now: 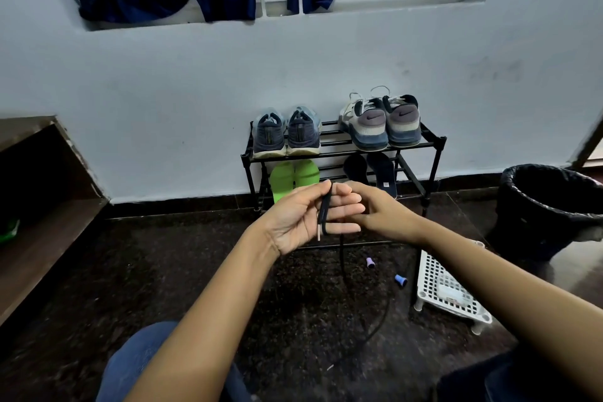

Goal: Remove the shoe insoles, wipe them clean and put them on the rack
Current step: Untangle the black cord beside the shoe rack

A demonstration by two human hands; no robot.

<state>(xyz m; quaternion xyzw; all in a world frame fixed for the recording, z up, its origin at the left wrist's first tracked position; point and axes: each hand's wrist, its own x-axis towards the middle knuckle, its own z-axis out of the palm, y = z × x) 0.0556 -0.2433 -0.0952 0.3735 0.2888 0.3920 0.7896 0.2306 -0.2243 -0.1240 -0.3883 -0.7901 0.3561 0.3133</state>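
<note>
black bin (530, 225), white stool (435, 274) stand right of rack (336, 153).

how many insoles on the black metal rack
4, on the rack's lower shelf: two bright green insoles left, two dark blue insoles right; left hand and right hand may hide more.

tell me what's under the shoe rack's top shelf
Two green insoles and two dark insoles sit there; the left hand and right hand hide their lower parts.
</note>
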